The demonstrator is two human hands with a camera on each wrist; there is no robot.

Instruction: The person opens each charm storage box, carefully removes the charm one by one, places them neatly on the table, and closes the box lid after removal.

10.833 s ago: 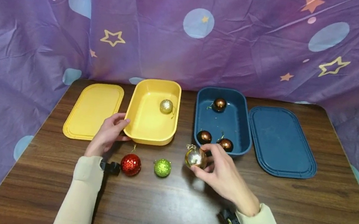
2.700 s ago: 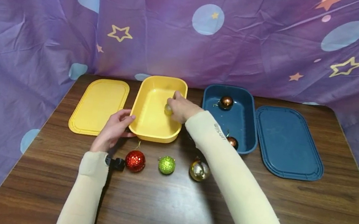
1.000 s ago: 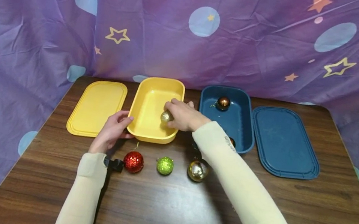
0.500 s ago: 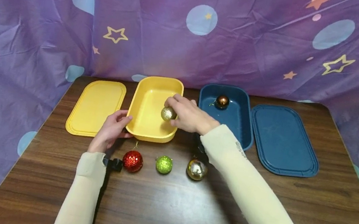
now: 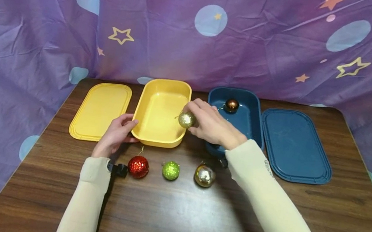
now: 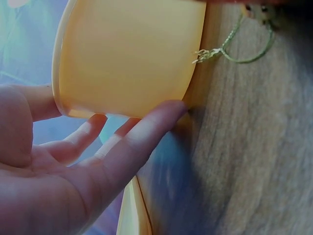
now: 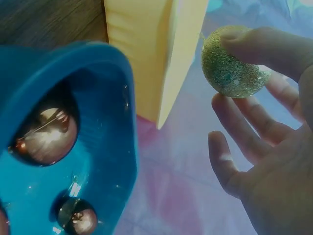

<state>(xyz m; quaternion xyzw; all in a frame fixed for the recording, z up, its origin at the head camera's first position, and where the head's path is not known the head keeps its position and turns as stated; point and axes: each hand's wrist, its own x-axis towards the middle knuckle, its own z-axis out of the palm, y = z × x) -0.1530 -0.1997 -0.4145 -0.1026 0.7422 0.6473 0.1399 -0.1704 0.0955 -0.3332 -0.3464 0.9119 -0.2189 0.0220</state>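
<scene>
My right hand (image 5: 211, 125) pinches a gold glitter Christmas ball (image 7: 234, 63) between thumb and fingertips. The ball is over the right rim of the yellow container (image 5: 157, 143), its hanging loop pointing left. At that container's left side, my left hand (image 5: 114, 136) grips the wall, the thumb over the rim and the fingers outside, as the left wrist view shows. The blue container (image 5: 260, 139), partly behind my right hand and sleeve, holds shiny brown balls (image 7: 49, 139). A red ball (image 5: 138, 167), a green glitter ball (image 5: 171, 170) and a shiny gold ball (image 5: 205, 175) lie in a row in front.
A yellow lid (image 5: 102, 112) lies flat left of the yellow container. On the right lies a blue lid (image 5: 295, 146), beside the blue container. Behind the wooden table (image 5: 165, 223) hangs a purple curtain (image 5: 163, 19) with stars and dots.
The shiny gold ball, held earlier, now lies on the table. My right hand has lifted the gold glitter ball from inside the yellow container and moved right to its rim. My left hand stays put.
</scene>
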